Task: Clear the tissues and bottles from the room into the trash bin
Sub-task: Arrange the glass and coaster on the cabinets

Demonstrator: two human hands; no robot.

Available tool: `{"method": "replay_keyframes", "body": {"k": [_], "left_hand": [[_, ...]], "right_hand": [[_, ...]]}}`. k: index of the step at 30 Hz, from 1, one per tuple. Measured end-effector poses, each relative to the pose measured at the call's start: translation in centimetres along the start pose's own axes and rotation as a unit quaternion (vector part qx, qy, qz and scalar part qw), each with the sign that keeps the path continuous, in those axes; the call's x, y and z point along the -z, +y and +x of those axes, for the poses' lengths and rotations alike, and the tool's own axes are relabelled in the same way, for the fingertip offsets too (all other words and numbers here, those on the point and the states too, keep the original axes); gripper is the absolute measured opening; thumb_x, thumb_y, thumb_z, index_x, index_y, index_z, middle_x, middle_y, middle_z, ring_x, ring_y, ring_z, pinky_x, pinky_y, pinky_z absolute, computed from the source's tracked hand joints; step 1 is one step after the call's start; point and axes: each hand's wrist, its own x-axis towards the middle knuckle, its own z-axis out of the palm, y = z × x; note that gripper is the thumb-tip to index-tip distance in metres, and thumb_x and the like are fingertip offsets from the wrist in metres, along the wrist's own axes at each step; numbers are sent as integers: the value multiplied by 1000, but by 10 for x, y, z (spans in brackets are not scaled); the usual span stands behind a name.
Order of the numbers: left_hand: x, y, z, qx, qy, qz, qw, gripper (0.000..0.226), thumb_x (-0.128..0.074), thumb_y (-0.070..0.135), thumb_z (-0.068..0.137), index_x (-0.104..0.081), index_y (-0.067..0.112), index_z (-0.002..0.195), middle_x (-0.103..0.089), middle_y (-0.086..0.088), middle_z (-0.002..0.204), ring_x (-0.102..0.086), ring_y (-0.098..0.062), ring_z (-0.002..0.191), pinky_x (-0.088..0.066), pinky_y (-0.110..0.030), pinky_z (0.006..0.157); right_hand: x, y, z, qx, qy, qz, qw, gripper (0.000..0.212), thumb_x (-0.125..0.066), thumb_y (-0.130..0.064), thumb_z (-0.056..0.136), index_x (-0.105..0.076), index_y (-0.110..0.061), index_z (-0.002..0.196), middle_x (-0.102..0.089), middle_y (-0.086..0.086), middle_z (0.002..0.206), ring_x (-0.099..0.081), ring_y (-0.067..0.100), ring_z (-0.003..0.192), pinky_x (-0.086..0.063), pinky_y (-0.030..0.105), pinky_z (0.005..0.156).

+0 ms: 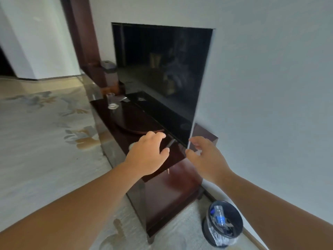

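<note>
Left hand (146,154): fingers spread, empty, over the cabinet (173,195) beside a pale scrap (131,146), possibly tissue, likely the next pickup.
Right hand (205,156): spread, empty, by the TV (162,69) corner.
Trash bin (214,239): floor, cabinet's end; bottle (219,213) inside.

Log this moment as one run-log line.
left hand: empty, over cabinet | right hand: empty, by TV corner | trash bin: on floor, bottle inside

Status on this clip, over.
Left hand and right hand open at console. One bottle in bin. TV edge close by right hand.
</note>
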Motion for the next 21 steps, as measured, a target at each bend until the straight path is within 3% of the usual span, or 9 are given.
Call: {"method": "replay_keyframes", "body": {"k": [5, 8, 12, 21], "left_hand": [[33, -27, -34, 89, 37, 22, 995, 47, -46, 38, 93, -41, 23, 137, -47, -1, 132, -49, -20, 118, -45, -36, 94], [43, -38, -55, 141, 48, 37, 988, 46, -46, 39, 94, -40, 25, 136, -46, -1, 131, -48, -21, 118, -43, -36, 92], [48, -42, -82, 189, 54, 49, 979, 48, -45, 42, 94, -38, 26, 139, -44, 0, 137, -44, -21, 125, -42, -37, 98], [60, -52, -147, 299, 51, 85, 949, 49, -43, 41, 97, -33, 26, 142, -41, -2, 138, -44, -23, 124, -43, -37, 96]], "right_hand": [[-24, -39, 11, 71, -58, 8, 996, 39, -53, -40, 95, -47, -34, 133, -49, -12, 136, -52, 4, 108, -45, 14, 80], [-35, -52, 13, 95, -101, 22, 990, 39, -55, -40, 93, -48, -35, 131, -50, -13, 136, -51, 6, 118, -47, 24, 94], [-49, -60, 10, 133, -152, 43, 978, 41, -57, -39, 93, -48, -35, 132, -51, -14, 134, -51, 4, 115, -44, 22, 94], [-86, -89, -17, 207, -251, 59, 944, 46, -55, -34, 94, -46, -25, 138, -47, -7, 138, -47, 10, 125, -39, 28, 104]]}}
